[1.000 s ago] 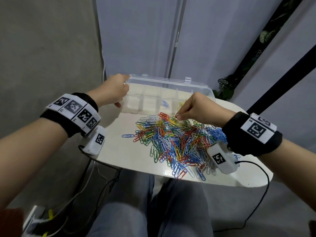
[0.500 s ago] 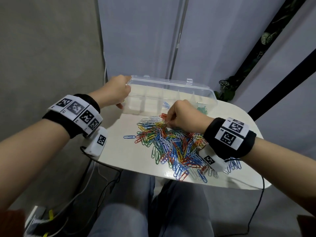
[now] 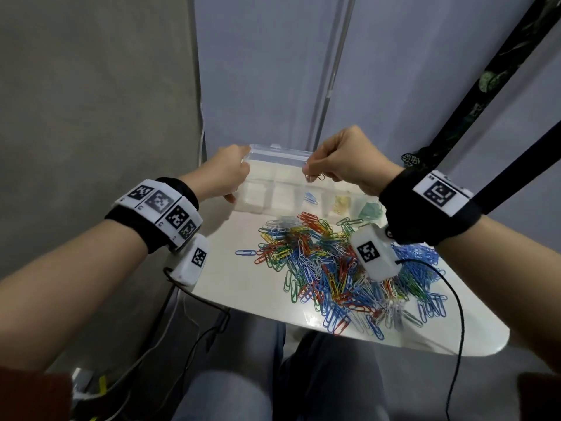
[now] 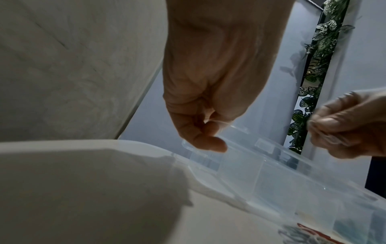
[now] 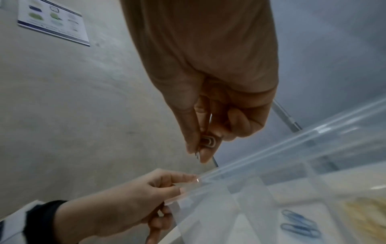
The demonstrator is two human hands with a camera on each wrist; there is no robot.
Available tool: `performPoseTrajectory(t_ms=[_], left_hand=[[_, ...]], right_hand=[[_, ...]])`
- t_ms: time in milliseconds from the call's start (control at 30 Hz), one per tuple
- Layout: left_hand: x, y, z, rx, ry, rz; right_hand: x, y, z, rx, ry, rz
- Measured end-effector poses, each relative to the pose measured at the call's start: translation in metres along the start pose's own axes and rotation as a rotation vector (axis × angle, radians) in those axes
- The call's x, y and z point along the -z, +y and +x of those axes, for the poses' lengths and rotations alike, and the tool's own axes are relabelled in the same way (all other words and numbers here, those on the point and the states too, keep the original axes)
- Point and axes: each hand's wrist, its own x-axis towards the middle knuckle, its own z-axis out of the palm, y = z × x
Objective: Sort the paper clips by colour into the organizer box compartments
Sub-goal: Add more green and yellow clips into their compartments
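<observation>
Since the earlier frames, the right hand [image 3: 349, 161] had risen from the pile of paper clips [image 3: 340, 262] and moved out over the organizer box [image 3: 274, 189]. Its thumb and forefinger were pinched on a paper clip [image 5: 208, 141], apparently white, held above the middle compartments and clear of the box floor; a second loop hung beside it in the head view, though whether it was a separate clip could not be determined. The left hand [image 3: 223, 174] remained at the box's left end, fingers curled around the near-left corner of the raised clear lid [image 5: 271, 148], gripping it.

The box stood at the far edge of the white table [image 3: 230, 287], lid open and tilted back. Blue clips [image 3: 310, 198] lay in one front compartment, yellow clips [image 3: 341, 203] in the next to the right, and green clips [image 3: 370, 210] in the one beyond. The left compartments looked bare in this view. The mixed pile lay just in front of the box, with a single blue clip [image 3: 245, 253] apart on its left side.
</observation>
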Motion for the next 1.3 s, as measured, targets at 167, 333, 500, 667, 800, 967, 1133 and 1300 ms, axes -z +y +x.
performPoseTrajectory(t_ms=[167, 333, 500, 667, 800, 967, 1133, 1300], left_hand=[[0.000, 0.002, -0.002, -0.007, -0.009, -0.001], [0.000, -0.001, 0.000, -0.017, -0.010, 0.020], [0.000, -0.002, 0.002, -0.034, -0.009, 0.045], [-0.001, -0.005, 0.006, -0.023, -0.008, 0.049], [0.000, -0.005, 0.006, -0.031, -0.007, 0.071], [0.000, -0.005, 0.007, -0.043, -0.006, 0.085], [0.000, -0.005, 0.008, -0.034, -0.018, 0.082], [0.000, -0.007, 0.008, -0.029, -0.024, 0.070]], right_hand=[[-0.019, -0.007, 0.028, -0.044, 0.017, -0.096], [-0.030, -0.003, 0.039, -0.126, -0.022, -0.197], [-0.022, -0.006, 0.028, -0.058, 0.007, -0.150], [-0.019, -0.014, -0.003, 0.085, -0.173, -0.242], [-0.045, 0.009, -0.015, 0.183, -0.210, -0.638], [-0.067, 0.030, -0.023, 0.227, -0.235, -0.953], [-0.068, 0.033, -0.013, 0.201, -0.288, -0.923], [-0.065, 0.031, -0.014, 0.193, -0.305, -0.868]])
